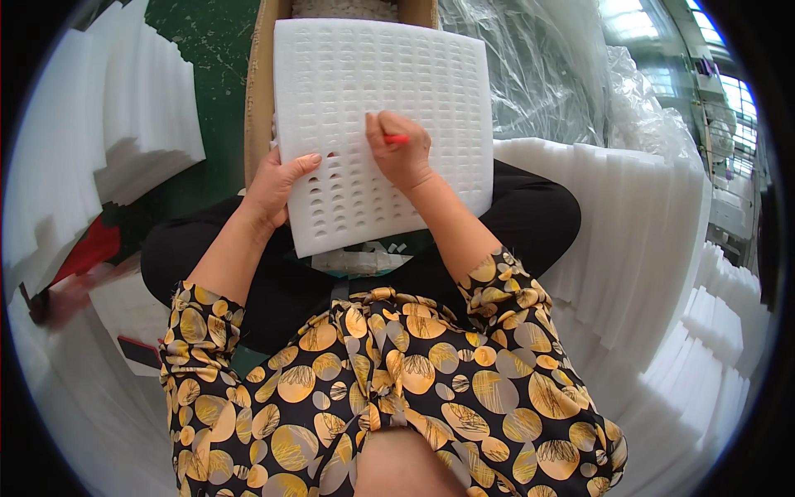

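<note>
A white foam sheet point(389, 74) with rows of small half-round cut-outs leans over my lap and against a cardboard box point(259, 99). My left hand point(272, 189) grips its left edge, thumb on the face and fingers behind. Over the middle of the sheet, my right hand point(404, 157) is closed around a small red-handled tool point(397, 139); its working end is hidden by the fist. Toward the lower left, the cut-outs look like open holes. Higher up they show mostly as outlines. Small white scraps point(389, 247) lie below the sheet's bottom edge.
Stacked white foam sheets stand at the left point(149, 108) and right point(613, 240). Clear plastic wrap point(538, 74) is heaped at the back right. A dark flat object with a red edge point(139, 351) lies at the lower left, near a blurred shape point(70, 300) I cannot make out.
</note>
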Demonstrator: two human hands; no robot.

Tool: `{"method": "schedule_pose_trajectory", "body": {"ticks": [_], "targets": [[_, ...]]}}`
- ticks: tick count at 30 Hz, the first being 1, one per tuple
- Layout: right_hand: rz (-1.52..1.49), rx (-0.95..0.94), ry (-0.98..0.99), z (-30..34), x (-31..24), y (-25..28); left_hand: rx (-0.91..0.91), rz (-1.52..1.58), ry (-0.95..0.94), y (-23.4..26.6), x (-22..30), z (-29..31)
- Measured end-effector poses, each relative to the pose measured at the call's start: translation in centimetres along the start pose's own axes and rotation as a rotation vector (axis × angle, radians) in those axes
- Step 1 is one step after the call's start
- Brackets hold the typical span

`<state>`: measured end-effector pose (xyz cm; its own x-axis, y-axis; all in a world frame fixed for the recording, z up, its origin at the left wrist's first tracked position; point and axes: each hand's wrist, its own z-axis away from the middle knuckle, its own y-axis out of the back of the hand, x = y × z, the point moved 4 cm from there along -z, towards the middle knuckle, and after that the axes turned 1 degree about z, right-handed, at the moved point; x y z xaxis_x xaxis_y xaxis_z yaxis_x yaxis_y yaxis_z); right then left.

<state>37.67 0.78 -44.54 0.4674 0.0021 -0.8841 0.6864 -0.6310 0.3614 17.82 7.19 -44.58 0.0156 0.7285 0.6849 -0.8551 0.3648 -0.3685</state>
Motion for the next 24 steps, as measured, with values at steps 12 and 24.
{"method": "schedule_pose_trajectory", "body": {"ticks": [12, 24], "targets": [[0.387, -0.113, 0.158, -0.1, -3.1, -2.2, -0.041, 0.002, -0.028, -0.5, 0.0, -0.3], [0.141, -0.127, 0.272, 0.0, -4.8, -3.8, 0.001, -0.033, -0.026, -0.6, 0.0, 0.1]]}}
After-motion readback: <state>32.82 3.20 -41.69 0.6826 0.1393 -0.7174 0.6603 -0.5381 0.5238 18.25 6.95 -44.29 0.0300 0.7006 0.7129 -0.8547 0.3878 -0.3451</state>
